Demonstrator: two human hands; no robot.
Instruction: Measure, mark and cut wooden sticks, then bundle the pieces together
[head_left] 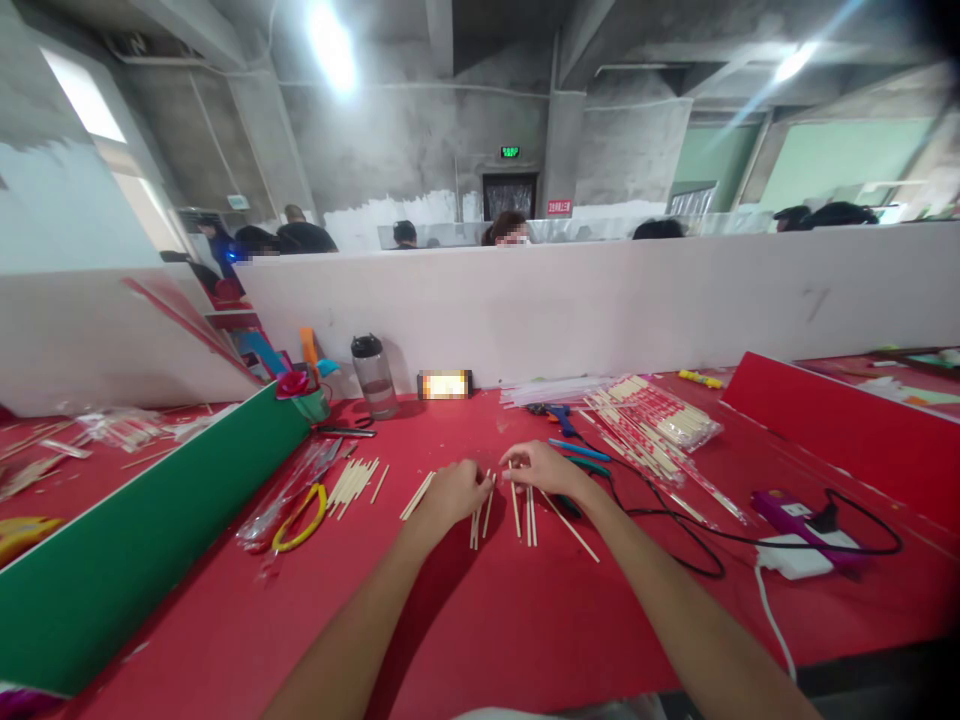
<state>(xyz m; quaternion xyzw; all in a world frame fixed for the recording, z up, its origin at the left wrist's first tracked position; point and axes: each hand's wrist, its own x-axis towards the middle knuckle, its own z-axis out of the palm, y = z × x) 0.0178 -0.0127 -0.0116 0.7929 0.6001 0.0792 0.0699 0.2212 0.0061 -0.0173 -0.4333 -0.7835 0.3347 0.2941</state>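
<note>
My left hand is curled, with thumb and fingertips pinched at the upper end of a thin wooden stick. Two more short sticks lie just below these fingers. Facing it, my right hand has its fingertips closed at the top of another wooden stick. Under that palm lies a pair of sticks, and a longer stick slants away to the right. Left of my left wrist are a few sticks, partly covered by the forearm.
Yellow-handled scissors and a stick pile lie left, beside a green divider. A bottle stands behind. At right are a glue gun, pliers, bagged sticks, a power strip and its cable.
</note>
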